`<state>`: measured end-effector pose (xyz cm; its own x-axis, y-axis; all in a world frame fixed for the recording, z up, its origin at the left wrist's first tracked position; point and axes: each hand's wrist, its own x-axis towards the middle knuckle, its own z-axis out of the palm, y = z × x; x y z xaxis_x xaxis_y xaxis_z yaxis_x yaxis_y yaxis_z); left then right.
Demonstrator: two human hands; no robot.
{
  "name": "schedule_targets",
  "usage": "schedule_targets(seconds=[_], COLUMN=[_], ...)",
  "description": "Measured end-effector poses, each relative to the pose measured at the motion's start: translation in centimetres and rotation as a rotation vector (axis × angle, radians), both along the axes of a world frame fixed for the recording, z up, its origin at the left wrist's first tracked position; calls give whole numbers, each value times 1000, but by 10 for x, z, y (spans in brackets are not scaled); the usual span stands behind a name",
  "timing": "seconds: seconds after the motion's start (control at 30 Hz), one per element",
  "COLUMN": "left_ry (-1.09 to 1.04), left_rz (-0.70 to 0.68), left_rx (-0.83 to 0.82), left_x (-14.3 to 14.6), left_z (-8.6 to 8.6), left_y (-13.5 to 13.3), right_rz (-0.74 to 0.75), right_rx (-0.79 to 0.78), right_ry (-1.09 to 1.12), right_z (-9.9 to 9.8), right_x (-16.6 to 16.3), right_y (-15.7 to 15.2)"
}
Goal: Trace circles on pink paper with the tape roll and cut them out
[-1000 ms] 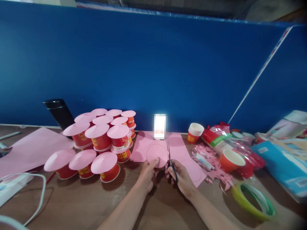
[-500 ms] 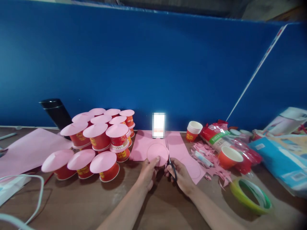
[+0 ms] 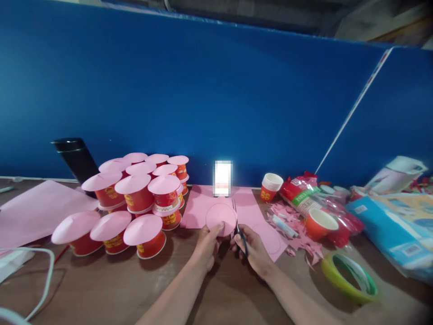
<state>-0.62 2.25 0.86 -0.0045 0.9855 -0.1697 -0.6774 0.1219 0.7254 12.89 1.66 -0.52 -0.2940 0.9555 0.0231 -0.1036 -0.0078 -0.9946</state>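
My left hand [image 3: 207,246] pinches a pink paper disc [image 3: 220,217] that has a drawn circle near its edge; the thumb lies on top. In my right hand [image 3: 252,248] is a pair of scissors [image 3: 241,237] with dark handles, blades pointing away from me along the disc's right edge. Whether the blades touch the paper I cannot tell. Beneath and behind lies pink paper [image 3: 248,207], with another circle drawn on its right part. Left of my hands stand red paper cups [image 3: 149,243] topped with pink paper cones [image 3: 144,229], some stacked.
A bright blurred screen [image 3: 222,178] stands at the back. To the right are stacked cups [image 3: 271,186], pink scraps [image 3: 306,246], a single cup [image 3: 320,224], a red plastic bag [image 3: 299,192], green-yellow tape [image 3: 350,293] and a blue package [image 3: 389,225]. A black bottle [image 3: 76,162] leans at left; a white cable [image 3: 49,280] lies nearer.
The view has shifted slightly, so the surroundings sit a little further left. Both hands keep their grip on disc and scissors, with little visible movement.
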Motion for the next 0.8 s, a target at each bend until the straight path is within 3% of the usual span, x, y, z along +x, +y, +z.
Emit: schedule_targets(seconds=[0.8], left_ry=[-4], left_rz=[-15], left_rx=[19], left_x=[-1], left_z=[-1], left_y=[-1], right_rz=[8], right_rx=[14], right_ry=[0], right_z=[-6], right_x=[2], right_y=[1])
